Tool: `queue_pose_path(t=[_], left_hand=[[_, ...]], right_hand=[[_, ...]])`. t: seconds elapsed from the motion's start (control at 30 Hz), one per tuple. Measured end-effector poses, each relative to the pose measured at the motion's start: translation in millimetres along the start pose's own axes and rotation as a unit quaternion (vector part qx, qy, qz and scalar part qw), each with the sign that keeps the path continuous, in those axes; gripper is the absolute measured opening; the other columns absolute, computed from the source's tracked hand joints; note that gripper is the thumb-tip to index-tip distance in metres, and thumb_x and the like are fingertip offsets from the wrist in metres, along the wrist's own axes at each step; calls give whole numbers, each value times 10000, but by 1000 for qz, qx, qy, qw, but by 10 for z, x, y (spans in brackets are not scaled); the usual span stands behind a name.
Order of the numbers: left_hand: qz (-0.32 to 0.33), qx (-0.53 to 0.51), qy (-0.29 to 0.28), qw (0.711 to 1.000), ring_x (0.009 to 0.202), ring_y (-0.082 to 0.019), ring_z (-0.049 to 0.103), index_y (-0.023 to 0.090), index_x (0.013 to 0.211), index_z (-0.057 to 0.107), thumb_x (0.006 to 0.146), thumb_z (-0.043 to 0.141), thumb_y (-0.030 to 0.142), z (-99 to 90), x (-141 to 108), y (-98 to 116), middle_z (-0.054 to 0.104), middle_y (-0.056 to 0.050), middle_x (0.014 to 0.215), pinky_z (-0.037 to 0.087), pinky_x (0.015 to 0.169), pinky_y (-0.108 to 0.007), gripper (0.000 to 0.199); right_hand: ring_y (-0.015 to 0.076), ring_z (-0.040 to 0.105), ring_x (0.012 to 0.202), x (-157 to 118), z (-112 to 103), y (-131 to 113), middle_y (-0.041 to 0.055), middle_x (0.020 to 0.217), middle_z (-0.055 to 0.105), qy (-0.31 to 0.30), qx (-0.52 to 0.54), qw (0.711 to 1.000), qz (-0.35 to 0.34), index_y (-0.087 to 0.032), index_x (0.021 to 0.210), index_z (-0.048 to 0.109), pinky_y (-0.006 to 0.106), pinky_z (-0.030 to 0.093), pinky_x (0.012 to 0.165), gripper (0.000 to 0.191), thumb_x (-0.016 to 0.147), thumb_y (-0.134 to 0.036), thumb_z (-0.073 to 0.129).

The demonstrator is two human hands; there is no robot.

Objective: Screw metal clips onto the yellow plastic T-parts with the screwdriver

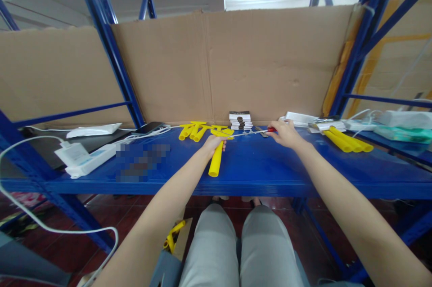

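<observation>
Centrally: one yellow T-shaped piece (pixel 215 164), gripped by the left hand (pixel 214 143) above the blue shelf (pixel 249 161), its tube pointing toward the person. One screwdriver, apparently, red-handled (pixel 271 129), pinched by the right hand (pixel 286 133), shaft reaching left to the piece. Behind: further yellow pieces (pixel 195 130); one stack of printed papers (pixel 240 120). Right: yellow tubes (pixel 344 139), side by side.

The person wears light grey trousers (pixel 212 251) and dark footwear (pixel 253 203).
</observation>
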State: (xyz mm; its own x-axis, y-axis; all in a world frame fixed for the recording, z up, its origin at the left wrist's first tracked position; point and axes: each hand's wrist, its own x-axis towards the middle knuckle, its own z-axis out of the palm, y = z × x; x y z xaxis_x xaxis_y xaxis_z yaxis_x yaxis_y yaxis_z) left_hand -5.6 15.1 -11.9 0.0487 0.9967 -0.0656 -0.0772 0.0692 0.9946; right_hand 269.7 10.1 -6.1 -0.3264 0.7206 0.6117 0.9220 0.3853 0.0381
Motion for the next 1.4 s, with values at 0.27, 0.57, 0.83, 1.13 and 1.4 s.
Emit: queue_pose_path(t=[0.27,0.57,0.83,1.13,1.4], left_hand=[[2,2,7,1000,334,-70,416,141,634,529,772,593,14,4,2,-6,491,33,455,341,361,-203,198],[0,15,14,1000,329,-58,419,147,625,511,781,594,26,21,-41,24,485,50,443,349,355,-192,214],[-4,17,11,1000,332,-57,418,148,618,503,804,557,17,18,-43,29,485,48,441,350,361,-195,234],[-2,21,16,1000,333,-60,411,132,676,548,795,576,28,25,-38,30,483,50,440,338,360,-194,161],[-61,-11,-20,998,305,-53,388,142,773,570,875,555,158,-16,-62,76,447,71,421,310,336,-166,104]], right_hand=[[264,572,902,-1,-8,-12,93,893,679,-4,-1,1000,6,-210,862,567,441,297,860,99,854,-286,504],[269,586,868,-4,13,20,91,868,684,1,8,1000,2,-213,841,558,436,305,827,95,849,-295,509],[275,587,877,1,30,40,93,877,684,1,17,1000,7,-209,856,571,425,299,813,121,843,-313,510],[253,595,825,-1,32,26,75,851,691,-15,20,1000,9,-210,827,568,390,301,774,103,826,-310,545],[260,605,816,2,15,31,77,846,695,-24,45,999,19,-213,825,577,385,324,756,118,816,-328,555]])
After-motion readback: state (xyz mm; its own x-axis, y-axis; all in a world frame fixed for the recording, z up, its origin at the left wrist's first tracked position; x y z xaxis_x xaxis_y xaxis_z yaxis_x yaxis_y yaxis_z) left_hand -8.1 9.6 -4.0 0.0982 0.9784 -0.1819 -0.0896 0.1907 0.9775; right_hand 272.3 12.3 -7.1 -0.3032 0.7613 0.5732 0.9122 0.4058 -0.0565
